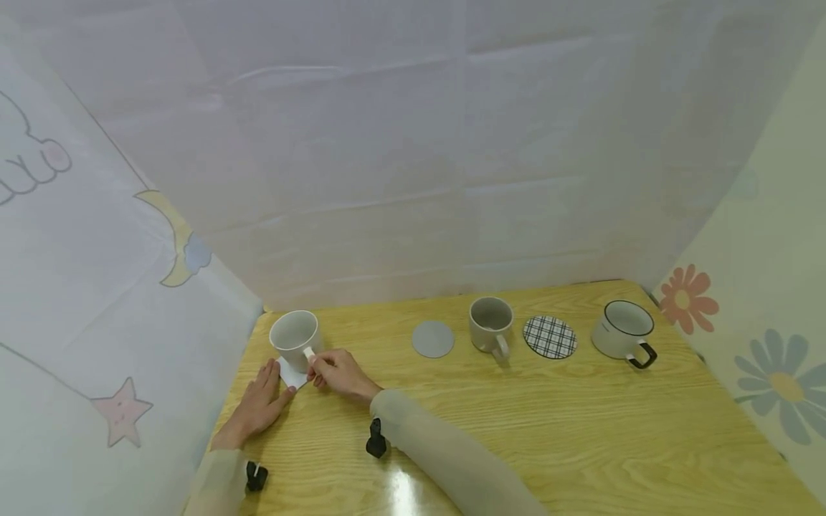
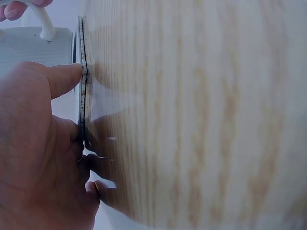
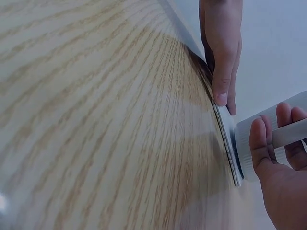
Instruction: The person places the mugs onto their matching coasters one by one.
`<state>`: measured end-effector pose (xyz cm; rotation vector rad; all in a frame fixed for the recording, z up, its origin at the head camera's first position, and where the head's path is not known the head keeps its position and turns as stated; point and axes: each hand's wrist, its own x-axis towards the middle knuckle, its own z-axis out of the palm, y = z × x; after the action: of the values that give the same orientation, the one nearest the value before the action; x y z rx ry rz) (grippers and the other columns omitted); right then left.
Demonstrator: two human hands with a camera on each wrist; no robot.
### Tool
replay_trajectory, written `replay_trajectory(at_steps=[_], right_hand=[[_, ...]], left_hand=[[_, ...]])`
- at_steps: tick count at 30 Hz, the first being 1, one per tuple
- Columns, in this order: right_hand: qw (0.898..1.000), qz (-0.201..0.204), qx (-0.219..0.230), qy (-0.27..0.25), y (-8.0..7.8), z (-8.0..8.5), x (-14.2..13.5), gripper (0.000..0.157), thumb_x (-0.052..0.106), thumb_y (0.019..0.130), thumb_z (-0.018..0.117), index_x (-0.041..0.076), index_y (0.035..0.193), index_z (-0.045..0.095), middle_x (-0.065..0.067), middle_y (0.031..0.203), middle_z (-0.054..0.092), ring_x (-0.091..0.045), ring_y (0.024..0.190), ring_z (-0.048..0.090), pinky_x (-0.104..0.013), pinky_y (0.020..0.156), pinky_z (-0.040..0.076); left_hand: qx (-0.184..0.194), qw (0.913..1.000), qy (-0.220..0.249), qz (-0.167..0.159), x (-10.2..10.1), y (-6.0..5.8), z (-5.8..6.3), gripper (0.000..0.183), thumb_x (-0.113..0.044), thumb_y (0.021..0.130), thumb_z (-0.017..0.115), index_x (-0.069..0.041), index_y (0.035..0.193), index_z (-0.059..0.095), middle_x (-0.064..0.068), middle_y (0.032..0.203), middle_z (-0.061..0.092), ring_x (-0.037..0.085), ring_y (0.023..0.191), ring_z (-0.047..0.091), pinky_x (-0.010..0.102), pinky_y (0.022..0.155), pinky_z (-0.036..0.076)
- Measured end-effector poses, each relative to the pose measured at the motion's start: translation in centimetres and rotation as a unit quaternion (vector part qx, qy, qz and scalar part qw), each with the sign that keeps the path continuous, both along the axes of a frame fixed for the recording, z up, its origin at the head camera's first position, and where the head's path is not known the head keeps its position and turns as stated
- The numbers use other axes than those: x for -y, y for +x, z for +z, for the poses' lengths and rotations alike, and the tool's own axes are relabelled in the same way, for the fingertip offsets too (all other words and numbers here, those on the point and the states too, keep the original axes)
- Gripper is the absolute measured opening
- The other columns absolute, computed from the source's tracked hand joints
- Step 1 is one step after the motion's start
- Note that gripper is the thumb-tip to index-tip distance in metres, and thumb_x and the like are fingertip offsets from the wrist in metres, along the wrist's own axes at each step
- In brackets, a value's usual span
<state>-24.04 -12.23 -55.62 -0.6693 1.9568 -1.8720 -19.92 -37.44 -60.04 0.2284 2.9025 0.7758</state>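
At the far left of the table a white ribbed mug [image 1: 295, 342] stands on a white angular coaster [image 1: 292, 376]. My right hand [image 1: 343, 374] pinches the mug's handle [image 3: 290, 132] between thumb and fingers. With fingers extended, my left hand [image 1: 261, 403] lies at the coaster's near left side. Its thumb [image 2: 67, 79] presses on the coaster's edge in the left wrist view, the other fingers close by along the same rim. Most of the coaster is hidden under the mug.
To the right, along the back, are a grey round coaster [image 1: 433, 339], a beige mug [image 1: 489, 333], a plaid round coaster [image 1: 550, 337] and a white mug with black rim and handle [image 1: 613, 342]. White cloth [image 1: 361, 236] hangs behind the wooden table [image 1: 581, 430], with printed cloths at both sides.
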Motion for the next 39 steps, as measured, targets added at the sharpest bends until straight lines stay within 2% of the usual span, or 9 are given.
replay_trajectory(at_steps=[4, 10, 15, 20, 26, 28, 30, 34, 39], right_hand=[[1.000, -0.001, 0.002, 0.005, -0.1, 0.0, 0.0, 0.043, 0.024, 0.114, 0.051, -0.011, 0.100, 0.072, -0.024, 0.100, 0.075, -0.035, 0.086, 0.073, -0.054, 0.086, 0.065], [1.000, -0.003, -0.002, 0.010, -0.1, 0.2, 0.1, 0.044, 0.026, 0.114, 0.052, -0.011, 0.102, 0.074, -0.020, 0.098, 0.075, -0.052, 0.097, 0.070, -0.058, 0.087, 0.064], [1.000, -0.009, -0.009, 0.022, -0.2, 0.1, 0.3, 0.044, 0.026, 0.114, 0.053, -0.010, 0.102, 0.075, -0.009, 0.091, 0.075, -0.050, 0.095, 0.072, -0.052, 0.083, 0.065], [1.000, -0.006, -0.010, 0.025, -0.2, 0.3, 0.3, 0.043, 0.025, 0.114, 0.053, -0.009, 0.102, 0.075, -0.007, 0.090, 0.074, -0.048, 0.093, 0.073, -0.052, 0.083, 0.065], [0.999, -0.009, -0.012, 0.030, 0.0, 0.3, 0.8, 0.044, 0.027, 0.114, 0.054, -0.010, 0.106, 0.076, -0.004, 0.091, 0.075, -0.016, 0.079, 0.073, -0.045, 0.081, 0.067], [0.999, -0.010, -0.012, 0.032, 0.2, 0.4, 1.0, 0.044, 0.028, 0.114, 0.054, -0.010, 0.109, 0.076, -0.003, 0.092, 0.075, -0.012, 0.079, 0.072, -0.044, 0.082, 0.067], [0.999, -0.015, -0.010, 0.036, 0.4, 0.4, 1.1, 0.044, 0.028, 0.114, 0.053, -0.009, 0.110, 0.076, -0.003, 0.093, 0.076, -0.016, 0.082, 0.075, -0.044, 0.082, 0.067], [0.999, -0.019, 0.001, 0.044, 0.7, 0.6, 1.4, 0.044, 0.029, 0.114, 0.053, -0.009, 0.112, 0.076, -0.007, 0.096, 0.077, -0.036, 0.096, 0.078, -0.048, 0.086, 0.066], [0.998, -0.008, -0.015, 0.057, 0.9, 0.7, 1.5, 0.042, 0.028, 0.114, 0.054, -0.008, 0.113, 0.077, -0.013, 0.100, 0.079, -0.042, 0.102, 0.077, -0.045, 0.087, 0.066]], left_hand=[[0.003, 1.0000, 0.002, -0.002, -0.3, -0.2, 0.2, 0.093, -0.052, 0.112, 0.046, 0.018, 0.162, 0.011, 0.040, 0.171, 0.004, 0.064, 0.157, 0.005, 0.082, 0.121, 0.005], [-0.001, 1.0000, 0.000, -0.006, -0.6, -0.4, 0.3, 0.091, -0.049, 0.113, 0.046, 0.019, 0.162, 0.011, 0.040, 0.171, 0.004, 0.064, 0.156, 0.006, 0.083, 0.121, 0.006], [-0.011, 0.9999, -0.003, -0.012, -1.0, -0.6, 0.2, 0.090, -0.047, 0.113, 0.047, 0.021, 0.161, 0.013, 0.042, 0.170, 0.006, 0.066, 0.155, 0.008, 0.084, 0.119, 0.008], [-0.029, 0.9993, 0.018, -0.016, -1.7, -0.3, 0.7, 0.087, -0.041, 0.112, 0.051, 0.022, 0.159, 0.014, 0.044, 0.168, 0.009, 0.068, 0.153, 0.010, 0.087, 0.116, 0.010], [-0.034, 0.9993, 0.002, -0.016, -1.3, -0.2, 0.6, 0.087, -0.042, 0.113, 0.049, 0.024, 0.159, 0.015, 0.045, 0.168, 0.010, 0.068, 0.153, 0.011, 0.086, 0.117, 0.012], [-0.035, 0.9992, -0.008, -0.014, -0.9, -0.3, 0.2, 0.088, -0.045, 0.113, 0.047, 0.024, 0.158, 0.015, 0.045, 0.168, 0.010, 0.068, 0.153, 0.012, 0.085, 0.118, 0.012], [-0.036, 0.9992, -0.009, -0.016, -0.5, -0.4, 0.0, 0.090, -0.047, 0.113, 0.046, 0.025, 0.158, 0.015, 0.045, 0.168, 0.010, 0.069, 0.153, 0.012, 0.086, 0.117, 0.012], [-0.043, 0.9988, -0.007, -0.021, -0.3, -0.1, 0.0, 0.090, -0.047, 0.113, 0.046, 0.024, 0.159, 0.015, 0.046, 0.167, 0.012, 0.069, 0.151, 0.014, 0.087, 0.115, 0.014], [-0.047, 0.9988, -0.006, -0.016, -0.9, 0.6, 1.0, 0.085, -0.037, 0.111, 0.054, 0.025, 0.157, 0.019, 0.048, 0.165, 0.016, 0.071, 0.150, 0.017, 0.087, 0.114, 0.018]])
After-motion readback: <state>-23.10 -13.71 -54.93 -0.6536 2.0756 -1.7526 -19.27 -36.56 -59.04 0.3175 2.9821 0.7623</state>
